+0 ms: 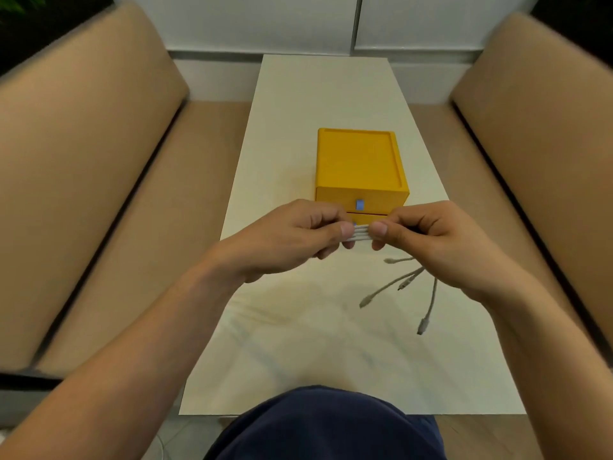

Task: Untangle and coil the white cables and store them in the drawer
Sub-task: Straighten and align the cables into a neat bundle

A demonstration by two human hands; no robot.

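Note:
Both hands hold a bundle of white cables (361,233) above the white table (318,343). My left hand (292,240) pinches the strands from the left, and my right hand (428,240) pinches them from the right. A short stretch of parallel strands shows between the thumbs. Several loose cable ends with plugs (403,287) hang down under my right hand. Just behind the hands stands a yellow drawer box (358,164) with a blue pull tab (359,204) on its upper drawer. The lower drawer front is mostly hidden by my hands.
Tan cushioned benches run along the table on the left (99,194) and on the right (530,161). A white wall panel (265,24) closes the far end. My dark blue clothing (325,426) is at the near table edge.

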